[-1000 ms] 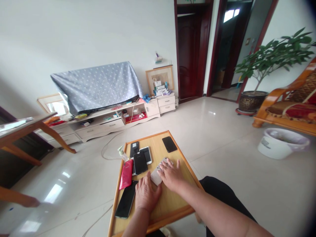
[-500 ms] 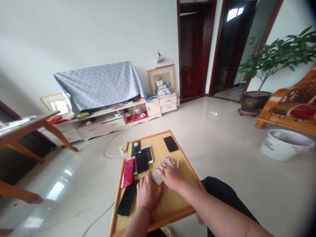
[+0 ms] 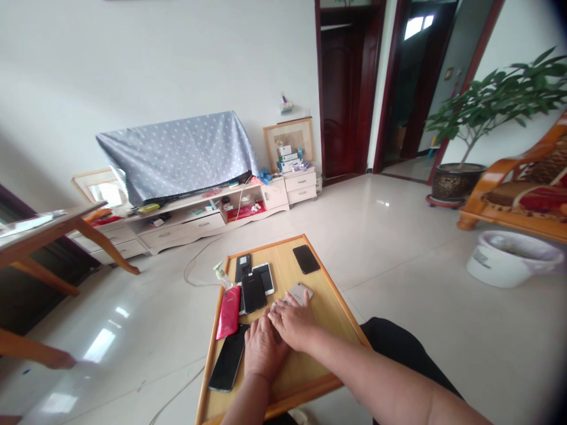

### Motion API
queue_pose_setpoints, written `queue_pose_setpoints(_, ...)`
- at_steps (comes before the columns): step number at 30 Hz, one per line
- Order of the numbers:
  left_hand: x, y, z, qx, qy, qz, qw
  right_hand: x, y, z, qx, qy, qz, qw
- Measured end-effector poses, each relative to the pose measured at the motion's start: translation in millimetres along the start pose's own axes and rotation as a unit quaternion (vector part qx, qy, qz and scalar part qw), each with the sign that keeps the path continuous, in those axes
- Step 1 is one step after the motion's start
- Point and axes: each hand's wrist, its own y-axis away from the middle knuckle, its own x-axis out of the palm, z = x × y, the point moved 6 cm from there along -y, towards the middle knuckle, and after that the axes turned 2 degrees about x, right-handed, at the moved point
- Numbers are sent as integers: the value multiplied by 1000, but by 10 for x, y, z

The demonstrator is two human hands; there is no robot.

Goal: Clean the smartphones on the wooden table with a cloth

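A pale silver-gold smartphone (image 3: 302,293) lies back up and slanted on the small wooden table. My right hand (image 3: 293,321) rests across its middle, fingers stretched out and fairly flat, hiding much of it. Around the phone's near left end is my left hand (image 3: 264,345), thumb on one side and fingers on the other; the grip itself is partly covered by my right hand. Left of my hands lie a large black phone (image 3: 228,360) and a red phone (image 3: 228,313). Beyond them a black phone (image 3: 254,291) overlaps a white phone (image 3: 264,277).
The table's raised wooden rim (image 3: 336,289) surrounds the phones. A separate dark phone (image 3: 306,260) lies near the far right corner. At the left rim stands a pump bottle (image 3: 222,275). On the floor to the right is a white bucket (image 3: 500,260).
My right hand has slid down along the phone toward my left hand, uncovering the phone's far end. My left hand has stayed nearly in place.
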Motion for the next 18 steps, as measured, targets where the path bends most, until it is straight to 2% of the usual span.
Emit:
queue_pose_setpoints(2, -13, 1, 2, -5, 9, -7, 1000, -47, -66, -119, 19, 4, -5, 1000)
queue_pose_setpoints(6, -18, 2, -2, -7, 10, -15, 1000, -151, -158, -412, 100, 25, -20, 995)
queue_pose_setpoints(8, -20, 2, -4, -10, 8, -17, 1000, -160, -144, -469, 118, 32, -27, 992)
queue_pose_setpoints(10, -21, 2, -3, -12, 9, -16, 1000, -116, -87, -412, 100, 29, -27, 994)
queue_pose_setpoints(15, -14, 7, 1, -3, 14, -3, 1000, 87, 69, -52, -27, -5, 10, 1000)
queue_pose_setpoints(18, -16, 8, 7, -6, 15, -9, 1000, 58, -3, -91, -15, -2, 14, 1000)
